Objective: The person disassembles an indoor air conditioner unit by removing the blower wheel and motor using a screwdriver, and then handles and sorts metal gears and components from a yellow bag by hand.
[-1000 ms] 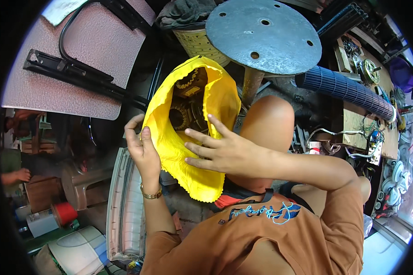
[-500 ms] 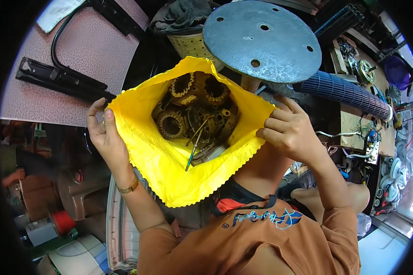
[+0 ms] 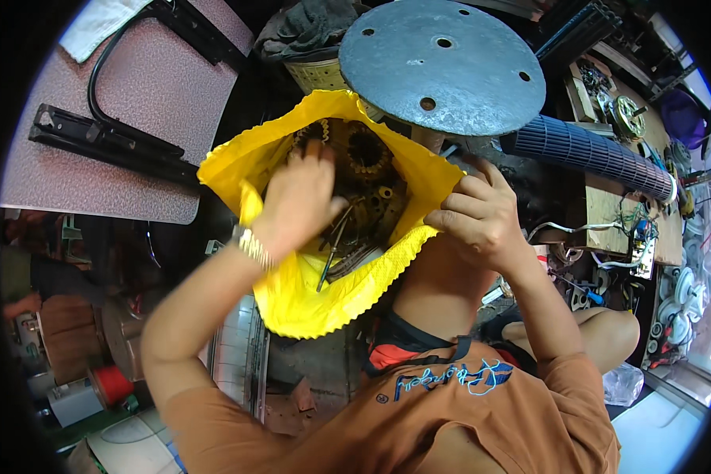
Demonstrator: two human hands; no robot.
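Note:
A yellow woven sack [image 3: 371, 272] gapes open in front of me, with several dark, round metal parts [image 3: 369, 150] inside that have toothed rings. Thin rods [image 3: 329, 261] stick up among them near the sack's near side. My right hand [image 3: 482, 207] pinches the sack's right rim between thumb and fingers. My left hand [image 3: 302, 189], blurred by motion, reaches over the near left rim into the mouth, close to the parts at the back left. Its fingertips are smeared, so whether they touch a part cannot be made out.
A round grey metal disc [image 3: 482, 71] with holes stands just beyond the sack. To the right lies a long dark blue ribbed cylinder [image 3: 592, 158]. A pink textured panel [image 3: 158, 87] with black rails is at the left. Wires and a circuit board [image 3: 644, 237] lie at the right.
My left hand has let go of the sack's left rim and moved right, into its mouth. The right hand keeps its hold, shifted slightly left. The near left rim has folded inward.

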